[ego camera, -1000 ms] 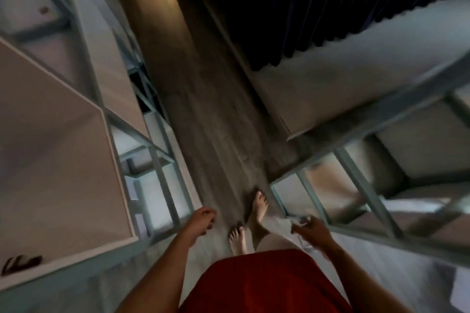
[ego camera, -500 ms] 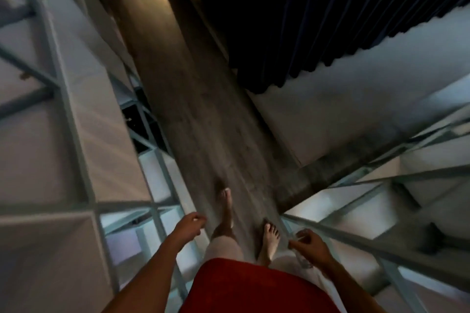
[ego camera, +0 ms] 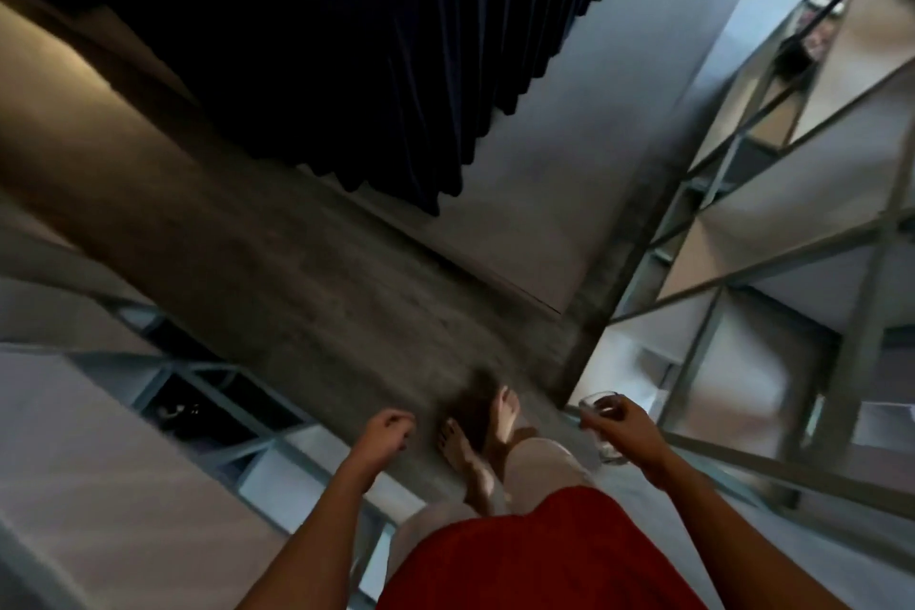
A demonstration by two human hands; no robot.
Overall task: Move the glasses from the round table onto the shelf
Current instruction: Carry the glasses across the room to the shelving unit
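My right hand (ego camera: 631, 431) grips a clear drinking glass (ego camera: 601, 426), held upright at hip height over the lower right of the view. Beside it stands a grey metal-framed shelf (ego camera: 812, 258) with pale boards, filling the right side. My left hand (ego camera: 388, 428) hangs loosely curled with nothing in it, above the edge of a second grey-framed shelf (ego camera: 163, 372) on the left. The round table is out of sight. The picture is motion-blurred.
A narrow strip of grey wooden floor (ego camera: 277, 263) runs between the two shelf units, with my bare feet (ego camera: 475, 441) on it. A dark pleated curtain (ego camera: 346, 40) hangs ahead above a pale wall (ego camera: 569, 164). Dark items sit on an upper right shelf board.
The view has swung to the right, so the right shelf now fills more of the frame. I have stepped forward along the aisle, and my right hand has stayed on the glass and lifted slightly.
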